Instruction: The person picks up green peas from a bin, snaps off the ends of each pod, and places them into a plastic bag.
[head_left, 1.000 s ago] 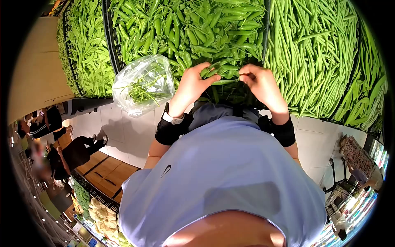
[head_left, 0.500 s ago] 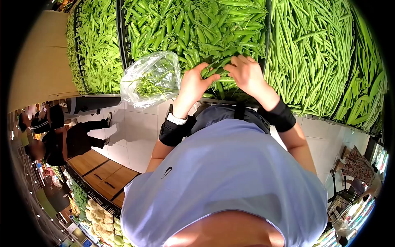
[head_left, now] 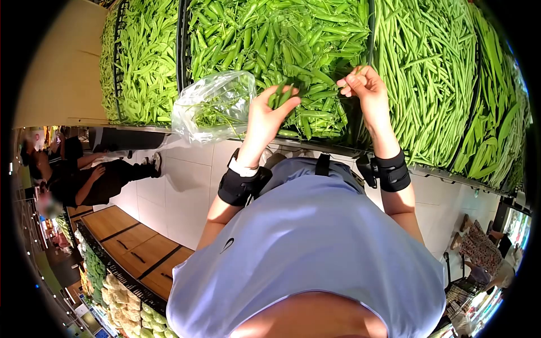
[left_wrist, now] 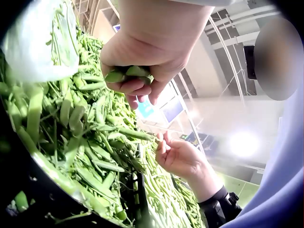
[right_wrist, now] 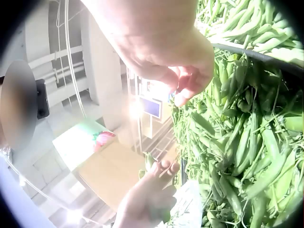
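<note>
My left hand (head_left: 267, 112) curls round several green pea pods (head_left: 280, 98), held above the front of the pea pod bin; in the left wrist view the pods (left_wrist: 127, 73) show between palm and fingers. To the right, my right hand (head_left: 369, 98) is raised near the bin's divider, thumb and fingers pinched together; a small green piece (head_left: 359, 70) shows at its fingers, too small to name. An open clear plastic bag (head_left: 189, 112) with thin green stems in it lies left of my left hand, on the bin's front edge.
Long green beans (head_left: 428, 84) fill the bin on the right and flat green pods (head_left: 146, 67) the one on the left, with black dividers (head_left: 183, 50) between. People (head_left: 96, 180) stand at the left; a shopping cart (head_left: 459, 287) is at the lower right.
My right hand has moved away from the pods in my left hand, to the right. My left hand keeps its grip. The bins and bag have shifted slightly rightward in the head view.
</note>
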`<state>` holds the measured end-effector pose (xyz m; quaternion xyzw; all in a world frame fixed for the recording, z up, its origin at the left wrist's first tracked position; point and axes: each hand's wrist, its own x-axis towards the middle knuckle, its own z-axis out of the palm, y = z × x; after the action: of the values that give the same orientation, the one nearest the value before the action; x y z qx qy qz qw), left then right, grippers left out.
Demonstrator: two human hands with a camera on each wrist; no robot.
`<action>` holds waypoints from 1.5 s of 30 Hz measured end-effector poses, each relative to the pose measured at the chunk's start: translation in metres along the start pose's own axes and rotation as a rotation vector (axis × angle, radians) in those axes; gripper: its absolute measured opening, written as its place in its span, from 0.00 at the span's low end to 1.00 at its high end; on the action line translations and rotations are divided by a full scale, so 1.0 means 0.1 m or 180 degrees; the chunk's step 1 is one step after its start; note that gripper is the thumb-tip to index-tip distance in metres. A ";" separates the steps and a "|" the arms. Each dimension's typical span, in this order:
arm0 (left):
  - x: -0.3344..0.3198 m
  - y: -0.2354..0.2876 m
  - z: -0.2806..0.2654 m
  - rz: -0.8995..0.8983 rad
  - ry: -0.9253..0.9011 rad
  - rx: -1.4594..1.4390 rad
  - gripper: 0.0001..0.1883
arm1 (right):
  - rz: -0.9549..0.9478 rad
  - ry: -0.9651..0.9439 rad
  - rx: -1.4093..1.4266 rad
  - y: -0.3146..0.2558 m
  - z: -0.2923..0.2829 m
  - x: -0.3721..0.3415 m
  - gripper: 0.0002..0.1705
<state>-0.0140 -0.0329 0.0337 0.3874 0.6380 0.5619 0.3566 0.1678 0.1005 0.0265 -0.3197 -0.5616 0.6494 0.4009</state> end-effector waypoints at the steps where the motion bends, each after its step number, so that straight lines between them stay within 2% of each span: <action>1: 0.01 -0.02 0.08 0.0048 -0.0088 0.0006 0.14 | 0.0068 -0.0013 0.0146 -0.01 0.01 -0.04 0.03; 3: 0.07 -0.07 0.20 0.0086 -0.0320 0.0033 0.18 | 0.0200 -0.0046 0.0435 -0.02 0.05 -0.10 0.05; 4: 0.11 -0.08 0.27 0.0822 -0.0299 0.0128 0.20 | 0.0329 -0.0151 0.0740 -0.02 0.04 -0.12 0.05; 6: 0.10 -0.02 0.31 0.1258 -0.0517 0.0538 0.22 | 0.0585 -0.0356 0.1356 -0.01 0.03 -0.17 0.06; 10: 0.05 -0.06 0.35 0.0422 -0.0861 0.0024 0.17 | 0.1134 -0.0717 0.2375 0.03 -0.05 -0.24 0.04; 11: 0.03 -0.07 0.36 0.0423 -0.0882 -0.0036 0.14 | 0.1224 -0.0842 0.2643 0.04 -0.05 -0.25 0.03; 14: -0.03 0.00 0.32 0.0287 -0.1068 -0.0080 0.12 | 0.1182 -0.0422 0.2141 -0.03 -0.04 -0.29 0.04; 15: -0.03 -0.03 0.31 0.0313 -0.1085 -0.0060 0.11 | 0.0872 -0.0221 0.1476 -0.06 -0.04 -0.30 0.07; 16: -0.05 -0.02 0.29 0.0350 -0.0992 0.0138 0.11 | 0.0188 0.0087 0.0640 -0.05 -0.01 -0.30 0.17; 18: -0.09 0.01 0.24 0.0338 -0.1034 0.0367 0.12 | -0.1171 0.0791 -0.1650 -0.19 0.11 -0.40 0.26; 19: -0.10 0.02 0.21 0.0384 -0.1064 0.0705 0.13 | -0.2019 0.0508 -0.2765 -0.25 0.06 -0.38 0.32; 20: -0.11 0.05 0.19 0.0323 -0.1116 0.0769 0.13 | -0.1852 0.0169 -0.3321 -0.32 0.08 -0.44 0.24; 22: -0.11 0.02 0.16 0.0511 -0.1122 0.0986 0.13 | -0.1520 -0.0645 -0.3388 -0.22 0.05 -0.46 0.14; 23: -0.10 0.01 0.15 0.0457 -0.1182 0.0821 0.13 | -0.1511 -0.0742 -0.3231 -0.18 0.07 -0.47 0.05; 25: -0.08 -0.01 0.14 0.0342 -0.1310 0.0478 0.11 | -0.1616 -0.0814 -0.3302 -0.17 0.12 -0.47 0.04; 29: -0.05 0.00 0.11 -0.0688 -0.1564 -0.0302 0.07 | -0.2363 -0.0828 -0.3454 -0.21 0.19 -0.46 0.06; 33: -0.02 -0.06 0.06 -0.1429 -0.1771 -0.0702 0.11 | -0.2887 -0.1187 -0.3444 -0.23 0.18 -0.42 0.09; 37: -0.03 -0.09 0.07 -0.1610 -0.2111 -0.0651 0.10 | -0.2732 -0.1715 -0.3243 -0.28 0.14 -0.41 0.11; 40: -0.01 0.02 0.04 -0.1638 -0.2416 -0.0078 0.09 | -0.2379 -0.2031 -0.2884 -0.25 0.13 -0.41 0.11; 41: 0.00 -0.01 0.04 -0.1549 -0.2465 -0.0065 0.09 | -0.2284 -0.2075 -0.2810 -0.24 0.13 -0.41 0.11; 44: 0.06 0.03 0.01 -0.1347 -0.2431 0.0206 0.09 | -0.1482 -0.1974 -0.2625 -0.23 0.15 -0.41 0.10; 45: 0.10 0.04 0.00 -0.1383 -0.2345 0.0201 0.09 | -0.1439 -0.1780 -0.2537 -0.21 0.16 -0.39 0.08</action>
<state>-0.0182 -0.0240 0.0376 0.4295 0.5517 0.2781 0.6587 0.1755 0.0593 0.0488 -0.1331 -0.9048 0.3437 0.2134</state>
